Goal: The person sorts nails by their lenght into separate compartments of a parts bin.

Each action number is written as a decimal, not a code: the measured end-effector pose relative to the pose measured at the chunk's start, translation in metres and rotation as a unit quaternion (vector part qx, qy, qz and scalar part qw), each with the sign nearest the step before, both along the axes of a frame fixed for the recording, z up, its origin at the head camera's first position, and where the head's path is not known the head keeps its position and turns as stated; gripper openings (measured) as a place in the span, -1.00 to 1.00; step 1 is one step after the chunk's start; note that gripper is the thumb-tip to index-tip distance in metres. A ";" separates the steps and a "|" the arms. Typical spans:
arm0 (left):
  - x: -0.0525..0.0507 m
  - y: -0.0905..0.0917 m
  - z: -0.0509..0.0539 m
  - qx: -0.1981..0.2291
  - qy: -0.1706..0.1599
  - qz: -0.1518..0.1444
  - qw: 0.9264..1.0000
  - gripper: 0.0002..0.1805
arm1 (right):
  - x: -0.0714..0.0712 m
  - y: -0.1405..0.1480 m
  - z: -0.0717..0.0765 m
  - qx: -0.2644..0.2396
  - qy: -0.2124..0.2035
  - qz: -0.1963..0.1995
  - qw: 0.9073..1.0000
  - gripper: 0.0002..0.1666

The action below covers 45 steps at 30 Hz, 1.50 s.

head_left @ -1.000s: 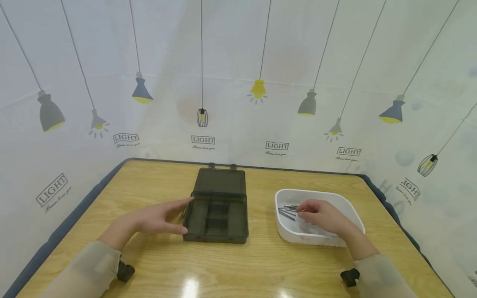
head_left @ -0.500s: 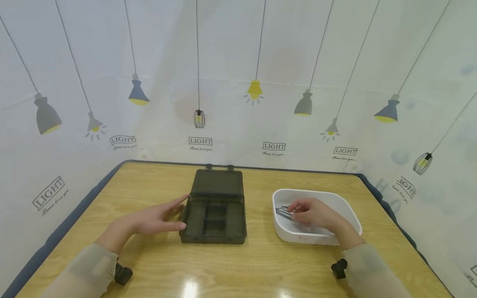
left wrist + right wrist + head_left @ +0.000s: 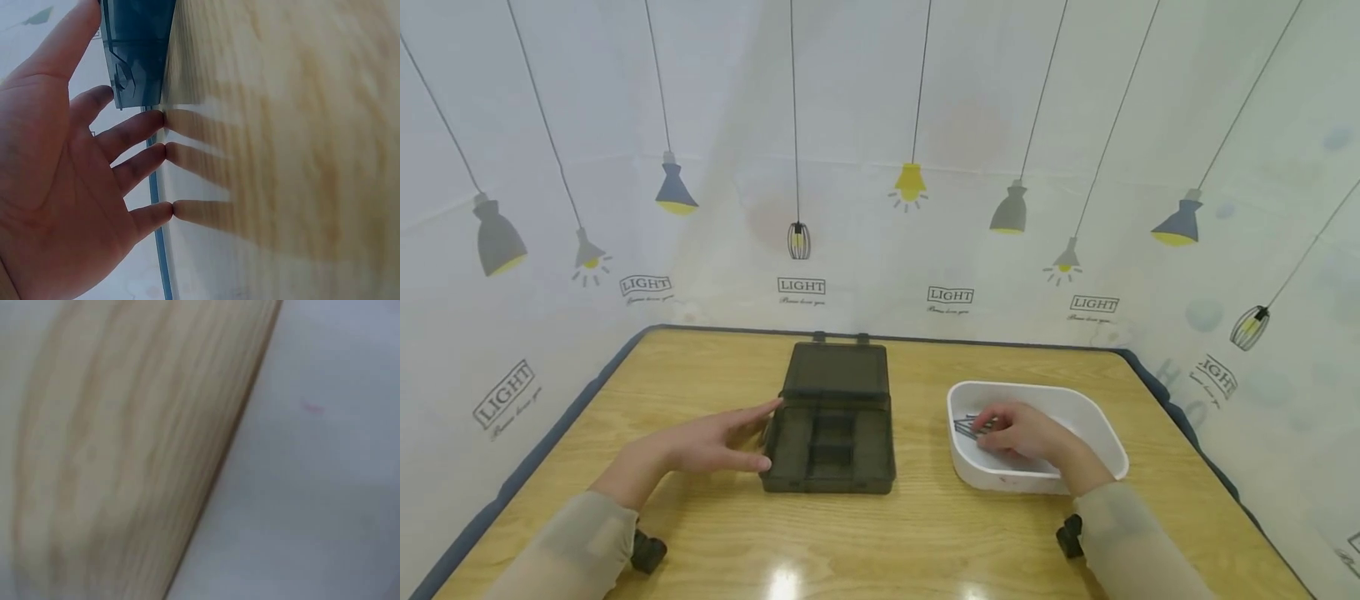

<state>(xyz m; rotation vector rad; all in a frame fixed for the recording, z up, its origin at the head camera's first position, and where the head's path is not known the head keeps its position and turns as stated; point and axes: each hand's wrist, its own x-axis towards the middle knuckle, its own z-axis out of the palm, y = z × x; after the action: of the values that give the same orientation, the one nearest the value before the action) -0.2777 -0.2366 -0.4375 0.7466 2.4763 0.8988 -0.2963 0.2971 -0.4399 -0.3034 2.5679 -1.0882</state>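
A dark translucent plastic box [image 3: 787, 442] with inner compartments lies on the wooden table, its lid [image 3: 841, 369] folded back. My left hand [image 3: 711, 442] is beside the box's left side, fingers spread, thumb and index finger at its edge. In the left wrist view, the other fingertips of that left hand [image 3: 62, 187] rest on the tabletop. On the right stands a white plastic tray [image 3: 1097, 442] with several thin dark grey rods [image 3: 962, 428] inside. My right hand [image 3: 1026, 433] reaches into it with bent fingers at the rods; whether it pinches one is hidden.
The wooden table [image 3: 865, 550] has a dark blue border and stands against a pale cloth [image 3: 865, 100] printed with lamps. In the right wrist view only the table surface [image 3: 112, 450] and the tray's outer wall [image 3: 300, 487] show, blurred.
My right hand has shifted slightly left and lower among the rods in the tray. The left hand stays by the box. The whole head view has drifted a little.
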 end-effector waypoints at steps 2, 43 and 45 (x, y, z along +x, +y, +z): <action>0.000 -0.001 -0.001 0.007 -0.004 0.000 1.000 0.12 | -0.001 -0.001 0.000 0.006 0.006 -0.001 1.000 -0.73; 0.004 -0.001 -0.001 0.035 -0.013 -0.005 0.999 0.10 | -0.002 0.003 0.008 0.037 0.022 -0.029 0.999 -0.85; 0.004 -0.001 -0.001 0.036 -0.014 -0.005 0.999 0.10 | -0.001 0.005 0.011 0.029 0.029 -0.028 0.999 -0.83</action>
<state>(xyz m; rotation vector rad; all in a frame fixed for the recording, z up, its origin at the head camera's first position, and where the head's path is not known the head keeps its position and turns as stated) -0.2740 -0.2377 -0.4383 0.7635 2.4244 0.9934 -0.2976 0.3021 -0.4285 -0.2536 2.6677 -1.0372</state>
